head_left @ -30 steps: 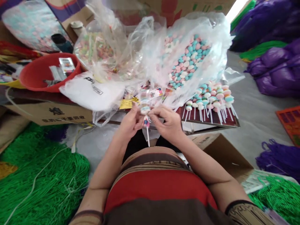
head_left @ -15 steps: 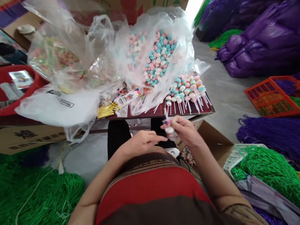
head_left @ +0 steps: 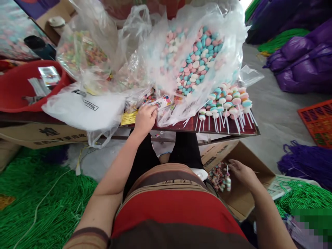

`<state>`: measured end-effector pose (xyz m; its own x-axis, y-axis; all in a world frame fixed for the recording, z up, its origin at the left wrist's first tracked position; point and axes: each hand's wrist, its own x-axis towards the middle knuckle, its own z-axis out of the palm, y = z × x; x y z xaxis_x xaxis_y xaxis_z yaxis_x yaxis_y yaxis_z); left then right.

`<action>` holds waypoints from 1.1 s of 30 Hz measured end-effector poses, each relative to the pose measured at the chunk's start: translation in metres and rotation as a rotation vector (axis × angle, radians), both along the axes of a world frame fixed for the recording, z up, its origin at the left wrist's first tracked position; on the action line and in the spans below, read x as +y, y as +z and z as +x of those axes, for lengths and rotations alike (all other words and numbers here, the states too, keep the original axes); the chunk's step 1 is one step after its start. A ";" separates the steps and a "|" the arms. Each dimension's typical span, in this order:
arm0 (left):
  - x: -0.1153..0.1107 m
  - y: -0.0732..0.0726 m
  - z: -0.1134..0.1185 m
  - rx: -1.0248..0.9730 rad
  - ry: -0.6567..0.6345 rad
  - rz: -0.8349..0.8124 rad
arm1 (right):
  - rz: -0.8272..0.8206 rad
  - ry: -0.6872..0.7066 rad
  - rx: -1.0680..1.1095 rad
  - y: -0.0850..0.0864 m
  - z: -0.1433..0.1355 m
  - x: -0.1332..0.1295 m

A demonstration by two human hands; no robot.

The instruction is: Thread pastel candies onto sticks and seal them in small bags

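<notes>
My left hand (head_left: pixel 145 121) is at the table's front edge with its fingers curled down onto small printed plastic bags (head_left: pixel 163 102). Its fingertips are partly hidden, so what they pinch is unclear. Just left of it lies a bundle of gold twist ties (head_left: pixel 128 118). Over an open cardboard box (head_left: pixel 243 193), my right hand (head_left: pixel 241 172) has its fingertips closed at the stick of a wrapped marshmallow lollipop (head_left: pixel 228 182), which hangs candy end down. More wrapped candy (head_left: pixel 217 176) lies inside that box.
Marshmallow lollipops (head_left: pixel 225 102) on white sticks are heaped at the table's right end. Behind them is a large bag of pastel candies (head_left: pixel 193 69). A red basin (head_left: pixel 15 86) stands at the left. Green cords (head_left: pixel 44 197) cover the left floor; an orange crate (head_left: pixel 317 121) stands right.
My right hand has carried the wrapped lollipop down and right, from in front of my body to over the box. My left hand has moved forward onto the printed bags. The view has turned left.
</notes>
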<state>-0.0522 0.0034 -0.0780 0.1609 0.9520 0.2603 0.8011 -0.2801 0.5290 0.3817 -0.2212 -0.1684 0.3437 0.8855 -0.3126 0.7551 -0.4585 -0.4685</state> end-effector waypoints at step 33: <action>0.048 -0.009 0.019 0.036 -0.123 0.446 | 0.705 0.208 0.521 0.127 -0.182 0.133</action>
